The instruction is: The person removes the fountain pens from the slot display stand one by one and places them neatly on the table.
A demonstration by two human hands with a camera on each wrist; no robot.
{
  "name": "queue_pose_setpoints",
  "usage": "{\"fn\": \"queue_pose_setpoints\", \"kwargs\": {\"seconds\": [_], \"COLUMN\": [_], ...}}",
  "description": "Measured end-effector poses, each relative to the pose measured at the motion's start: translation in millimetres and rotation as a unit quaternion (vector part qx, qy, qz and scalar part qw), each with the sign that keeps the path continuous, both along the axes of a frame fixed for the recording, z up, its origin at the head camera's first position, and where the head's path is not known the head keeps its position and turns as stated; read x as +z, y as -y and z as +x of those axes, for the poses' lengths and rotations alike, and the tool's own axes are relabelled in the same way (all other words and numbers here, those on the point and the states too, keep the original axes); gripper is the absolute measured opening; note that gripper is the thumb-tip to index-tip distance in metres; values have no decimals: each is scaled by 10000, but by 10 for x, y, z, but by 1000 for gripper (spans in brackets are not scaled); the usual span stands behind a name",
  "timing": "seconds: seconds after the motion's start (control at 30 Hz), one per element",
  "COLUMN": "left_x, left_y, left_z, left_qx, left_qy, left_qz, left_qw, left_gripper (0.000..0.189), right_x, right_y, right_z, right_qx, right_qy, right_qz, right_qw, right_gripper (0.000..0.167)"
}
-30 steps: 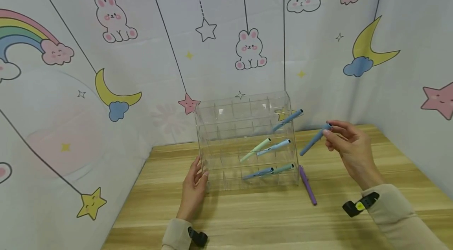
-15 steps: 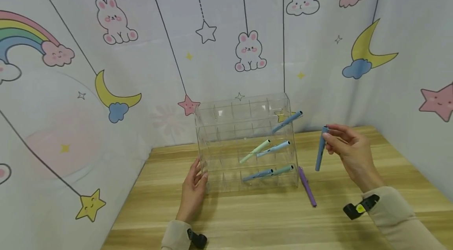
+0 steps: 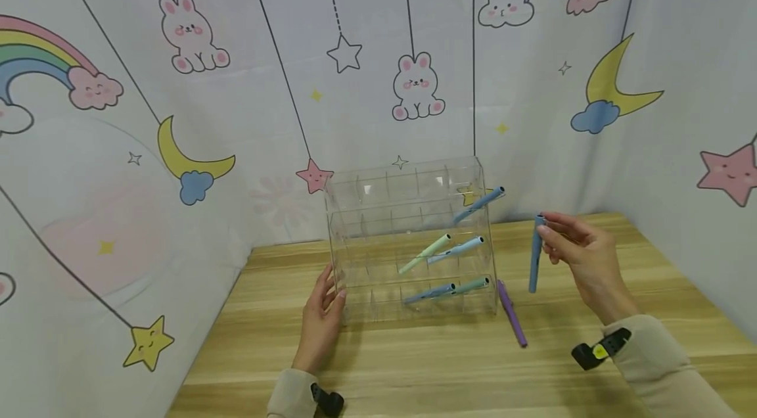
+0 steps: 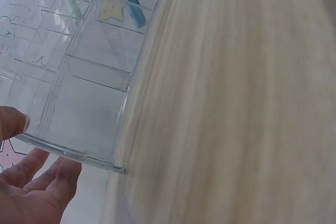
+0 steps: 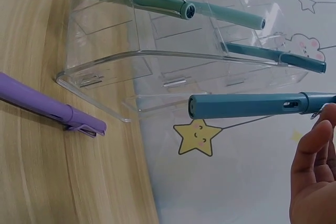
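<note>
A blue fountain pen point(image 3: 535, 257) hangs nearly upright from my right hand point(image 3: 582, 259), pinched near its top end between thumb and fingers. It is to the right of the clear acrylic pen rack point(image 3: 372, 189). My left hand point(image 3: 322, 323) grips the rack's left side panel, thumb on one face and fingers on the other, as the left wrist view shows. Several pens lie slanted in the rack: a blue pen point(image 3: 476, 206) high at the right, a light green pen point(image 3: 424, 254) and light blue pen point(image 3: 457, 250) below, and a blue pen point(image 3: 427, 294) and green pen point(image 3: 473, 284) at the bottom.
A purple pen point(image 3: 512, 314) lies on the wooden table point(image 3: 408, 365) by the rack's front right corner. Behind the rack hangs a printed cloth backdrop point(image 3: 266, 109) with rabbits, stars and rainbows. More cloth closes off both sides.
The blue pen in my right hand has swung from a slant to nearly upright, with the hand sinking slightly. My left hand has stayed at the rack.
</note>
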State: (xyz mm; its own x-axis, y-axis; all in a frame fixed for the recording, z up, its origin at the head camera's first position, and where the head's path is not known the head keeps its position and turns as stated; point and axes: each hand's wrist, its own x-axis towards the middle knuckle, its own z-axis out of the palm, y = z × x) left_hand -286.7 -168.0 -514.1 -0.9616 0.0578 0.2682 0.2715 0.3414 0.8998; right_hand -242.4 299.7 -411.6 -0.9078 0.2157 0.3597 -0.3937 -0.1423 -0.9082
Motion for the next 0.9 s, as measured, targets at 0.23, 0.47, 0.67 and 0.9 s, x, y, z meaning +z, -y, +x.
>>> {"fn": "queue_pose_setpoints", "kwargs": {"seconds": [0.23, 0.47, 0.67, 0.9], "left_x": [10, -1, -8, -1], "left_y": [-3, 1, -4, -11], "left_z": [1, 10, 8, -2], "left_qx": [43, 28, 62, 70], "left_qy": [39, 27, 1, 11], "left_qz": [-6, 28, -9, -1], "left_qw": [10000, 10000, 10000, 10000], "left_gripper": [65, 65, 65, 65], "right_x": [-9, -49, -88, -128], "right_y": [9, 13, -8, -41], "right_z": [-13, -7, -28, -45], "right_qx": [-27, 24, 11, -23], "right_qy": [0, 172, 390, 963], "right_qz": [52, 126, 349, 634], "right_qw": [10000, 9998, 9986, 9933], "right_gripper": [21, 19, 23, 22]}}
